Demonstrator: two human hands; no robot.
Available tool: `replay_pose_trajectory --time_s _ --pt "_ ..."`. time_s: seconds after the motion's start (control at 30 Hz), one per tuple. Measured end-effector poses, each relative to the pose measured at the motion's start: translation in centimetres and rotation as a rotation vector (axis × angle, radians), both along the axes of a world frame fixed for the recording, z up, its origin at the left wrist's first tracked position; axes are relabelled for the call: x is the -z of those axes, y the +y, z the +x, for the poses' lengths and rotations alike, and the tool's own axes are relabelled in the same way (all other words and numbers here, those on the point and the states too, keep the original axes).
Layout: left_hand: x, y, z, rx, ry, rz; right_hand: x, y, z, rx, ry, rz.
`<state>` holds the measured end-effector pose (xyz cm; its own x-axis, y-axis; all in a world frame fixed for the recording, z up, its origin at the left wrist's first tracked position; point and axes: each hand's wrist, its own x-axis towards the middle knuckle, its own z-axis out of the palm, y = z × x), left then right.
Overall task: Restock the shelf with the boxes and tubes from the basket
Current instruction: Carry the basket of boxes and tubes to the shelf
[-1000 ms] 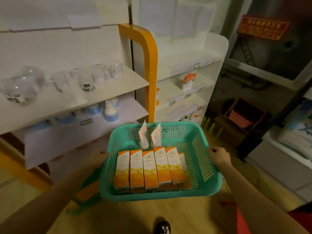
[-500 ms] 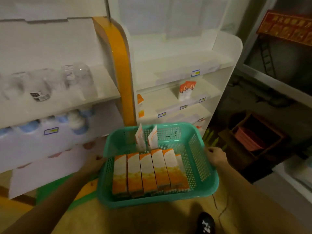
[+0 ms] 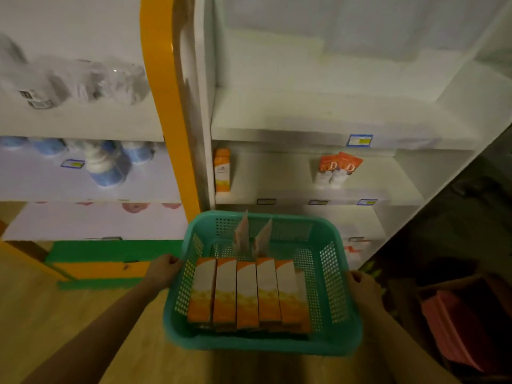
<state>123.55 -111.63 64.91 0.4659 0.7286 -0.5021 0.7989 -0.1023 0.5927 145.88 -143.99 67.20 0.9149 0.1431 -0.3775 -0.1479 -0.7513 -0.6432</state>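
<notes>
The person has swung round to face the white shelf (image 3: pixel 277 187) squarely (it stood off to the side a moment ago). Left hand (image 3: pixel 163 273) and right hand (image 3: pixel 363 286) curl round the side rims of the teal basket (image 3: pixel 249 346). The orange boxes (image 3: pixel 246 292) and two tubes (image 3: pixel 252 236) sit inside it, none shelved yet.

The left hand (image 3: pixel 163 273) and right hand (image 3: pixel 363 286) are showing bare; the left forearm (image 3: pixel 110 320) and right forearm (image 3: pixel 390 325) are appearing uncovered.

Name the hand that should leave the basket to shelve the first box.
Left, probably. The right hand also grips the basket, but the left hand is nearer the boxes, and the shelf box stands above it.
</notes>
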Motion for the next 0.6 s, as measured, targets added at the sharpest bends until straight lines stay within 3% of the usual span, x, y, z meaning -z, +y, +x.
replay_pose_trajectory --time_s 0.2,0.6 --pt "9.3 -1.9 3.6 -0.010 0.023 0.015 10.2 -1.5 3.4 0.007 -0.017 0.041" --pt "36.5 -2.7 7.5 0.048 0.010 0.008 37.4 -2.4 6.5 -0.037 0.002 -0.021"
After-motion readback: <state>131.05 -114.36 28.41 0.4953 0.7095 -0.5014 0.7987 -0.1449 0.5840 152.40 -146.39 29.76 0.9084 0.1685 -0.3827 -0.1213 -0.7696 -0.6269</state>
